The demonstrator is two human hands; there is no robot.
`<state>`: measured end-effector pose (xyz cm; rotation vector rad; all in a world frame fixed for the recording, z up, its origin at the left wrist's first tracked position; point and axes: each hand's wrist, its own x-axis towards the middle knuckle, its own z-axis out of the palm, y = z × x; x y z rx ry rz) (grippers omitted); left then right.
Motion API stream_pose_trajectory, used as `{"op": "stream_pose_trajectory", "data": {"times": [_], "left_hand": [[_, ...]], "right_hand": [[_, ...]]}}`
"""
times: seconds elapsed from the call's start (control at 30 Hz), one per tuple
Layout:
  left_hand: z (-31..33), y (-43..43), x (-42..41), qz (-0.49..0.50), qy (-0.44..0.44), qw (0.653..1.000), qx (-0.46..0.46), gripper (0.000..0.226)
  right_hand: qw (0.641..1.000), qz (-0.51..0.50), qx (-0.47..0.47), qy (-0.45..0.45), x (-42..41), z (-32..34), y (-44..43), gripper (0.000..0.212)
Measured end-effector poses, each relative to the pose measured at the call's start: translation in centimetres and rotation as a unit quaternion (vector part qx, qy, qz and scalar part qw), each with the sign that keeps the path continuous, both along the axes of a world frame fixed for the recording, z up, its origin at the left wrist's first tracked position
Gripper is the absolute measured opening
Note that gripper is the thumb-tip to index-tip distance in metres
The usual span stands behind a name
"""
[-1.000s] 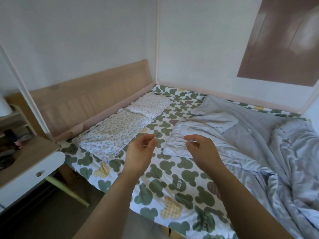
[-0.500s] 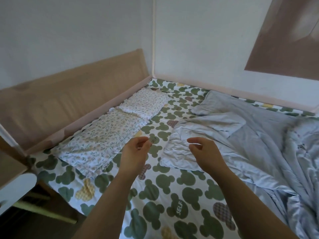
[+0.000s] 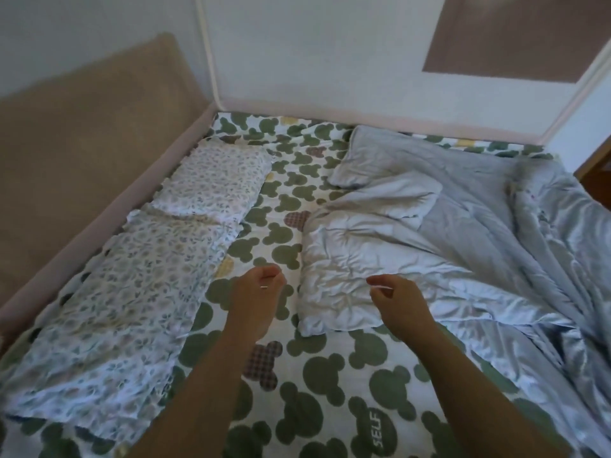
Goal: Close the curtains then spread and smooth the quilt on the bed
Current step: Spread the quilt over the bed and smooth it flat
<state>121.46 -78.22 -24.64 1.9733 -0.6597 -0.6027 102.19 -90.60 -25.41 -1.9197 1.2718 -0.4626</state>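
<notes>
Both bare forearms reach up from the bottom of the frame over the bed, and the hands hang in mid-frame, level with each other and well apart. The left hand sits just left of centre above the patterned sheet, its fingers curled loosely inward with the thumb close under them — a half-closed, relaxed curl with nothing visibly between the fingertips, and whether it brushes the sheet below I cannot tell. The right hand sits just right of centre, its fingers bent in the same soft hook, thumb near the forefinger, over the near edge of the grey quilt; the fingertips look empty, and it is not clear that they actually touch the fabric. The quilt lies rumpled across the right half of the frame — one folded-over flap reaches toward the centre, with its lower left corner just beside the right hand, while the rest bunches in shiny creases toward the right edge. Two floral pillows lie end to end along the left side, against the padded tan headboard in the upper left. A pale frame rail runs along the far edge of the bed below a white wall, and a brown rectangle fills the upper right corner.
</notes>
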Motion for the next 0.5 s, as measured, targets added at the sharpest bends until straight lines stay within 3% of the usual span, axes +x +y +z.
{"op": "stream_pose_trajectory", "data": {"times": [0.23, 0.4, 0.5], "left_hand": [[-6.8, -6.2, 4.3, -0.062, -0.002, 0.998, 0.033, 0.007], [-12.9, -9.7, 5.6, -0.077, 0.024, 0.994, 0.074, 0.025], [-17.3, -11.5, 6.2, -0.074, 0.049, 0.992, 0.087, 0.011]], "right_hand": [[0.998, -0.037, 0.022, 0.045, 4.0, -8.1, -3.8, 0.030], [0.995, -0.041, 0.027, 0.092, 5.3, -14.5, -6.5, 0.032], [0.993, -0.040, 0.037, 0.109, 5.9, -18.9, -8.3, 0.033]]}}
